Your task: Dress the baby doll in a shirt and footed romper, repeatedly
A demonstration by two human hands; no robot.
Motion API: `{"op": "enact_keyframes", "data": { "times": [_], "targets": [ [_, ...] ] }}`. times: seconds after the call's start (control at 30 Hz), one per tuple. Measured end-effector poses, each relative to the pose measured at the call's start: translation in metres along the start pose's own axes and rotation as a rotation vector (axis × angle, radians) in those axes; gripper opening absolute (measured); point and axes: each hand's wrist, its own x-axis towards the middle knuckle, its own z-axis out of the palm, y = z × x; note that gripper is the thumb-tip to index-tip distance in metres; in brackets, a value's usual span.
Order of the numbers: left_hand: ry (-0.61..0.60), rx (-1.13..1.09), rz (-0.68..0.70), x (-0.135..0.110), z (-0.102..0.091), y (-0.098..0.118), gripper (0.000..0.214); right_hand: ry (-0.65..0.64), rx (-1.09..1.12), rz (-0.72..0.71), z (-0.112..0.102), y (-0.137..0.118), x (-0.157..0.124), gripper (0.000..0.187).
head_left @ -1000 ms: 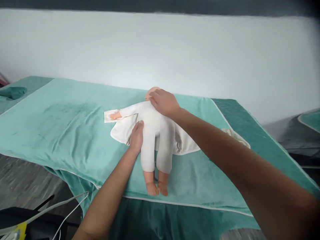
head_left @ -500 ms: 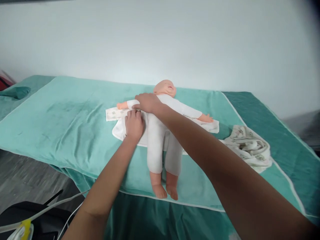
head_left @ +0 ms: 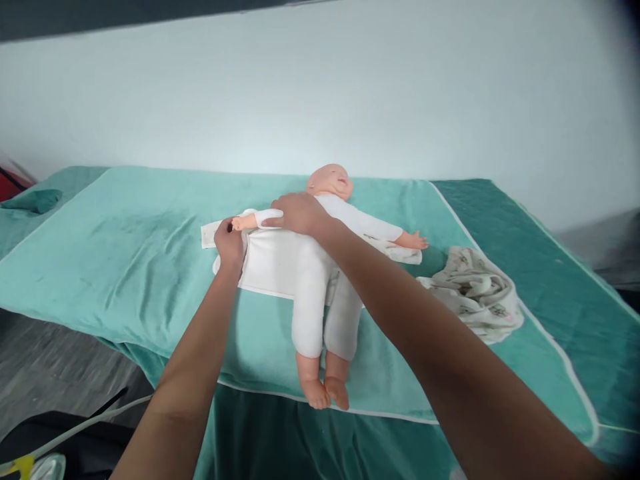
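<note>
A baby doll (head_left: 320, 293) in a white suit lies face up near the middle of the teal towel (head_left: 125, 253), head toward the far wall (head_left: 350, 87) and bare feet at the near edge, with an opened white garment (head_left: 270, 263) spread under its body. The left hand (head_left: 230, 240) is closed, pinching the garment's left edge just beside the doll's small hand, while the right hand (head_left: 299, 212) curls around the doll's outstretched left-side arm. A crumpled patterned cloth (head_left: 473, 290) lies to the right, apart from the doll.
</note>
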Motion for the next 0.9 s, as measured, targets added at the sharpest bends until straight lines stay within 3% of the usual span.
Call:
{"op": "enact_keyframes", "data": {
  "times": [0.13, 0.3, 0.6, 0.7, 0.83, 0.9],
  "targets": [
    [0.013, -0.239, -0.071, 0.006, -0.002, -0.003, 0.019, -0.024, 0.047, 0.020, -0.004, 0.000, -0.003, 0.053],
    [0.083, -0.296, -0.096, 0.006, -0.003, -0.002, 0.017, -0.055, 0.013, 0.048, -0.004, -0.004, -0.003, 0.047],
    [0.113, 0.479, 0.261, -0.014, 0.007, 0.004, 0.014, -0.131, -0.156, 0.042, 0.014, -0.013, 0.015, 0.040],
    [0.027, 0.573, 0.322, -0.017, 0.008, 0.003, 0.016, -0.107, -0.163, 0.052, 0.018, -0.014, 0.017, 0.041],
    [-0.246, 0.617, 0.463, -0.022, 0.014, 0.002, 0.017, -0.108, -0.173, 0.073, 0.025, -0.021, 0.022, 0.034],
    [-0.285, 0.621, 0.485, -0.023, 0.016, 0.003, 0.019, -0.103, -0.168, 0.066, 0.027, -0.025, 0.023, 0.032]
  ]
}}
